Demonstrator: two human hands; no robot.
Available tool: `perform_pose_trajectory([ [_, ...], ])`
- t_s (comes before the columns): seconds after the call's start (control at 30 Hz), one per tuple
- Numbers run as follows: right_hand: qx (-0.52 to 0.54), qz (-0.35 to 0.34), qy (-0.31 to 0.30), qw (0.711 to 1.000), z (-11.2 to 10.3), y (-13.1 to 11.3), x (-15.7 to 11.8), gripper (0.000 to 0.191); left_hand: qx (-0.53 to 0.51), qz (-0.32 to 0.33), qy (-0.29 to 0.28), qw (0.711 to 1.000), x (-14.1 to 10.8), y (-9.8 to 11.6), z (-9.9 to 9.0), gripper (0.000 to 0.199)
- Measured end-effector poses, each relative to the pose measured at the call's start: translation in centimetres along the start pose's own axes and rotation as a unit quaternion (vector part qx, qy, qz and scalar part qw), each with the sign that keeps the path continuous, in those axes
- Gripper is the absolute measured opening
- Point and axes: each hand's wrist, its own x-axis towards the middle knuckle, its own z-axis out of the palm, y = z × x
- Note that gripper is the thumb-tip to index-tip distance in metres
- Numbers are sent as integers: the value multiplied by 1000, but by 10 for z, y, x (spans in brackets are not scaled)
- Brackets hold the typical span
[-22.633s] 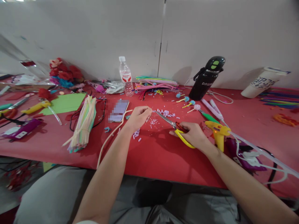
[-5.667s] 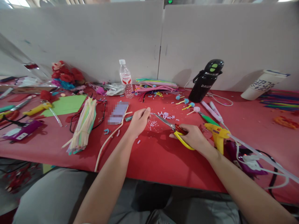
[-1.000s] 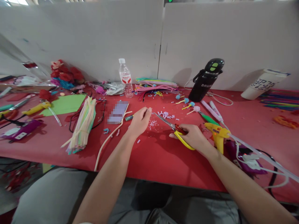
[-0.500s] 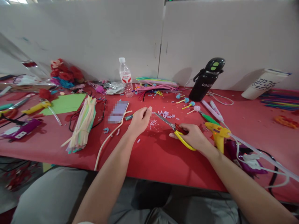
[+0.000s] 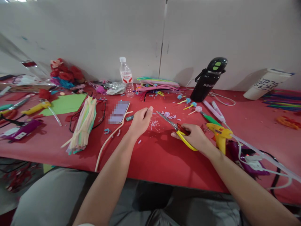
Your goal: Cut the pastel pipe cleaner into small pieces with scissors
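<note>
My left hand (image 5: 141, 121) is closed in a pinch above the table, thumb against fingers. A tiny lilac bit shows by its fingertips, but I cannot tell whether it is held. My right hand (image 5: 194, 136) grips scissors (image 5: 168, 121) with yellow and red handles. Their blades look nearly together and point at my left fingertips, a small gap away. Short lilac pieces (image 5: 169, 115) lie in a loose heap behind the blades. Finer lilac crumbs (image 5: 154, 125) are scattered between my hands. To the left, a long cream strip (image 5: 109, 137) curves to the table edge.
A phone (image 5: 119, 112) and a bundle of pale strips (image 5: 84, 128) lie left. Along the back stand a water bottle (image 5: 127, 78), a black flask (image 5: 208, 81) and a paper cup (image 5: 265, 84). Beside my right hand are pompom sticks (image 5: 198, 109) and a yellow glue gun (image 5: 219, 133) with its cord.
The scissors have drawn slightly to the right, away from my left fingertips, together with my right hand. My left hand stays almost in the same place.
</note>
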Motion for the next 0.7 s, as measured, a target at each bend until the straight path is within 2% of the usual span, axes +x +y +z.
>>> perform_pose_trajectory([
  [0.37,5,10,-12,1000,0,-3,-1,54,4,-17,0,1000,-1,2,0,45],
  [0.7,-12,-1,14,1000,1,2,1,54,3,-21,-4,1000,-1,1,0,44],
])
